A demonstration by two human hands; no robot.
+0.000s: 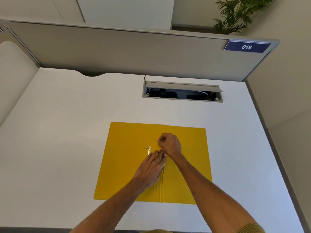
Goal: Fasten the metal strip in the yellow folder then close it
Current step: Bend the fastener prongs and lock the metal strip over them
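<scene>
A yellow folder (124, 165) lies open and flat on the white desk, spine running toward me. A thin metal strip (149, 149) rests just left of the spine, and another piece of the metal fastener (162, 174) runs along the spine below my hands. My left hand (149, 169) lies flat with its fingers pressing on the folder at the spine. Above it, my right hand (170, 144) has its fingers curled and pinched at the spine; what the fingertips grip is hidden.
The white desk (58, 132) is bounded by grey partition walls behind and at both sides. An open cable tray (182, 92) is set into the desk behind the folder. A blue sign reading 018 (246, 47) hangs on the partition. A plant (239, 12) stands beyond.
</scene>
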